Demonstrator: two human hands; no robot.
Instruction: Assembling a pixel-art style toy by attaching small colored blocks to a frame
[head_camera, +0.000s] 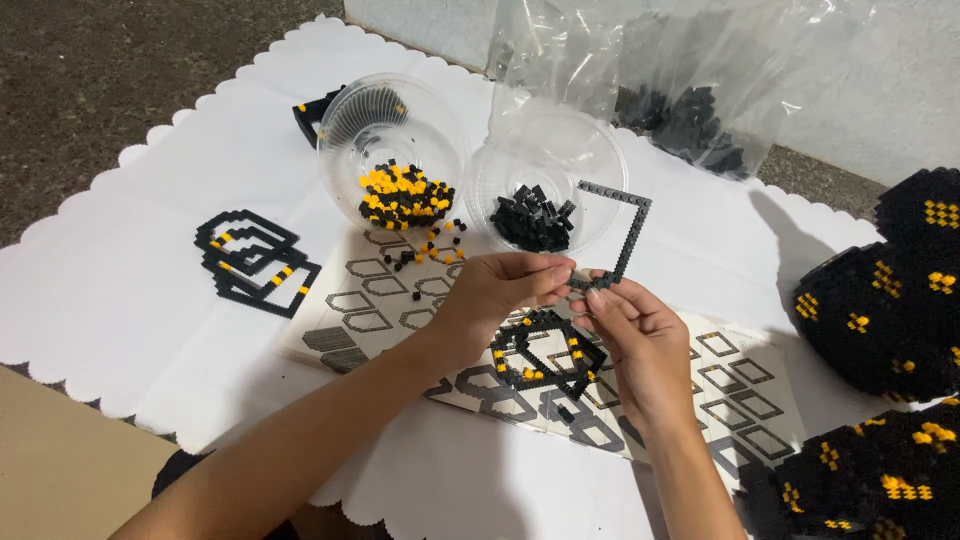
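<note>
Nearest me, my left hand (500, 290) and right hand (635, 340) meet above the instruction sheet (740, 390), fingers of both pinched narrow on the lower corner of a black brick frame (622, 235). Its open loop runs up and away to the right, beyond the fingertips, toward the clear bowl of black bricks (545, 180).

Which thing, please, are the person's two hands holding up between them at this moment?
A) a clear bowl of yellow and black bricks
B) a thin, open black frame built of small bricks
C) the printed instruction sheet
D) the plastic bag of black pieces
B: the left hand and right hand pinch the lower corner of the thin black brick frame, raised above the instruction sheet.
</note>
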